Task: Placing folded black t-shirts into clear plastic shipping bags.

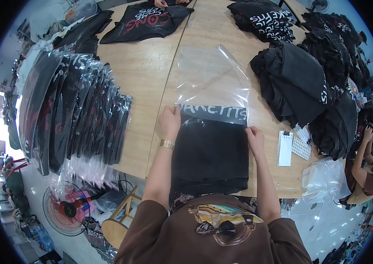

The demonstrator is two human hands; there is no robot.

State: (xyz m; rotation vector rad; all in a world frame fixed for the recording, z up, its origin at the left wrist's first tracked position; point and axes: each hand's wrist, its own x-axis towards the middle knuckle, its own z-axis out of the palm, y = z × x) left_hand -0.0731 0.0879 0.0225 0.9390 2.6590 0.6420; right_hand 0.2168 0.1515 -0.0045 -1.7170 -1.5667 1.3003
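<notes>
A folded black T-shirt point(210, 152) lies on the table in front of me, its near edge close to my body. Its far end, with white lettering, is inside a clear plastic bag point(208, 72) that stretches away flat beyond it. At the left edge of the bag's mouth, my left hand point(169, 121) is closed, fingers pinching the film beside the shirt. My right hand point(255, 137) pinches at the right edge, a little nearer to me. Whether shirt cloth is also caught between the fingers is hidden.
Upright bagged black shirts point(76, 114) line the left side. Heaped black shirts point(287, 83) lie on the right, near a white notepad point(285, 148), a sticker sheet point(301, 147) and clear bags point(325, 178). Across the table, another person's hands point(162, 3) touch a spread shirt point(146, 22).
</notes>
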